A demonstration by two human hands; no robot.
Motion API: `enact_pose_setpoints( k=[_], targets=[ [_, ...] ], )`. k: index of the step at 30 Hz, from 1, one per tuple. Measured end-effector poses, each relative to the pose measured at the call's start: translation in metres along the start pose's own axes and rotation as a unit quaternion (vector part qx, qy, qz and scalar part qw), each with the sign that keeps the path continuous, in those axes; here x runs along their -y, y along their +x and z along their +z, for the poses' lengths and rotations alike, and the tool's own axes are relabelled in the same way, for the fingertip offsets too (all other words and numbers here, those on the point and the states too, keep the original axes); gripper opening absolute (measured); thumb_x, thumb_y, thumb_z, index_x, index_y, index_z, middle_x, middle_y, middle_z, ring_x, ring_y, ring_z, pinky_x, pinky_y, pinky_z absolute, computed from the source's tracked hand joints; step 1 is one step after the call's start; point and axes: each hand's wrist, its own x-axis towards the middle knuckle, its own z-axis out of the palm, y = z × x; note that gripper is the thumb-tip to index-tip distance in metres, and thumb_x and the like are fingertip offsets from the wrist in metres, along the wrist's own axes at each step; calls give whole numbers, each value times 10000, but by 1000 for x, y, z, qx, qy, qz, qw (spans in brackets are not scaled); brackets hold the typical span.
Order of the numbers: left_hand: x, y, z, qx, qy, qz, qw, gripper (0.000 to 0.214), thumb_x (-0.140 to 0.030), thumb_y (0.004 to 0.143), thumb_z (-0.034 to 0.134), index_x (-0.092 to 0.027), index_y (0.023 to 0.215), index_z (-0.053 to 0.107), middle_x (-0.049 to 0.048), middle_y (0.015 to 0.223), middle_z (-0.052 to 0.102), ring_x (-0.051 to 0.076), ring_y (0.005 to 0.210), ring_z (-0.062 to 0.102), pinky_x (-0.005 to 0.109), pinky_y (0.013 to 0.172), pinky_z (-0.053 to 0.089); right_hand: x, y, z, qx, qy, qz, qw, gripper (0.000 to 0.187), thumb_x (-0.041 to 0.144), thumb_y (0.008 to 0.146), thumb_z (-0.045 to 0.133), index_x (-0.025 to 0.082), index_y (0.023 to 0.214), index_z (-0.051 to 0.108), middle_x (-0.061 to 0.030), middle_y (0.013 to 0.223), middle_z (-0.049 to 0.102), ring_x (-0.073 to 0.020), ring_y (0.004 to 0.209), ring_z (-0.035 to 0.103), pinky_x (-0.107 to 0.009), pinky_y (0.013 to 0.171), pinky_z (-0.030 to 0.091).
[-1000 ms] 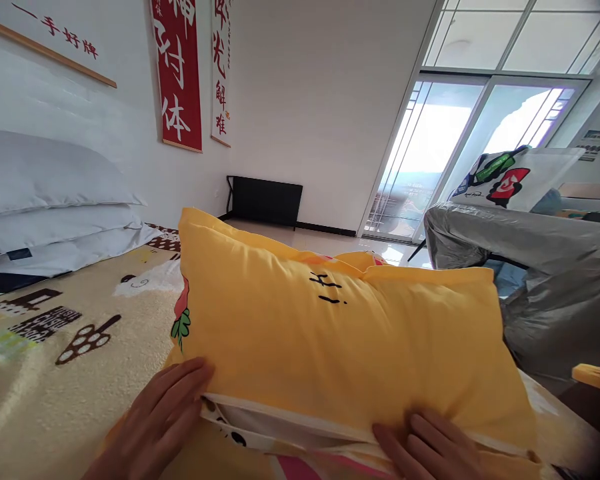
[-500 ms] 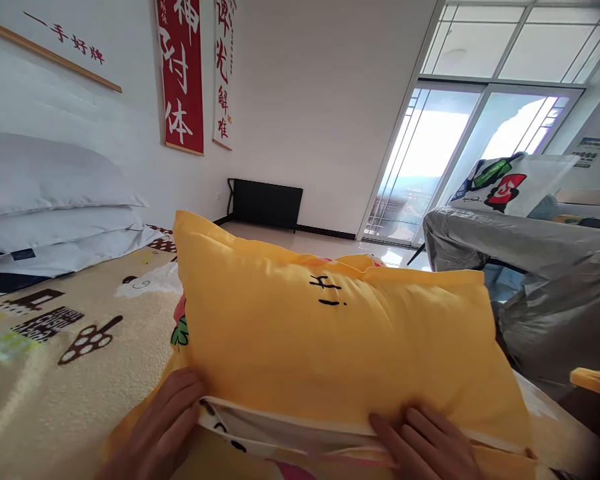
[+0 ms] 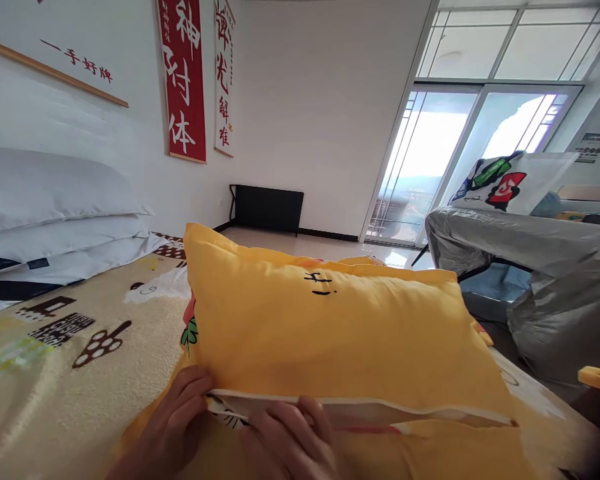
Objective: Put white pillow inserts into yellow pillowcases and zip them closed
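A plump yellow pillow (image 3: 340,333) with "Hi." printed in black lies across the bed in front of me. Along its near side runs a gaping slit edged with pale tape (image 3: 410,408), showing whitish fabric inside. My left hand (image 3: 180,407) is closed on the yellow fabric at the slit's left end. My right hand (image 3: 293,430) has its fingers curled on the lower edge of the slit, left of its middle. Whether a zip pull is between those fingers is hidden.
White pillows (image 3: 55,193) are stacked at the left on the patterned beige blanket (image 3: 145,333). At the right, furniture under grey plastic (image 3: 530,230) carries a printed bag (image 3: 510,180). Beyond are a black folded panel (image 3: 267,208) and glass sliding doors (image 3: 440,153).
My right hand has moved left along the slit, from its right part toward my left hand. My left hand keeps its place at the left end. The pillow's right end has shifted slightly left.
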Motion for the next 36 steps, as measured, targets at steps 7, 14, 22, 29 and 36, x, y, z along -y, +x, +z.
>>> enact_pose_setpoints(
  k=[7, 14, 22, 29, 36],
  targets=[
    [4, -9, -2, 21, 13, 2, 1000, 297, 129, 773, 412, -164, 803, 445, 69, 922, 608, 153, 997, 537, 320, 851, 515, 11, 22, 31, 54, 82, 57, 993, 317, 90, 923, 342, 160, 682, 534, 0, 561, 510, -122, 541, 447, -271, 562, 306],
    [9, -12, 4, 4, -10, 7, 1000, 221, 50, 806, 447, -169, 830, 474, 70, 935, 607, 154, 1013, 546, 293, 840, 516, 15, 24, 34, 70, 29, 63, 995, 293, 108, 906, 375, 171, 660, 520, -21, 613, 521, -148, 570, 454, -289, 574, 295],
    [12, -3, -2, 7, 50, 29, 998, 228, 28, 844, 404, -150, 850, 546, 66, 864, 588, 105, 921, 557, 163, 793, 487, 16, 18, 54, 72, 24, 71, 995, 228, 149, 798, 556, 180, 592, 465, 27, 534, 503, -116, 521, 490, -273, 541, 340],
    [12, 2, 3, -4, 34, 64, 997, 274, 68, 823, 418, -174, 729, 506, 68, 867, 587, 135, 907, 544, 234, 790, 479, 21, 17, 60, 112, -58, 32, 992, 189, 182, 742, 570, 175, 578, 476, -14, 495, 515, -144, 439, 474, -271, 422, 290],
    [17, -7, 0, -6, 11, 48, 999, 228, 7, 827, 461, -187, 729, 530, 54, 842, 609, 126, 886, 577, 202, 750, 500, 27, 11, 66, 130, -97, 6, 987, 143, 185, 749, 544, 175, 615, 497, -21, 477, 521, -160, 411, 462, -268, 383, 271]
  ],
)
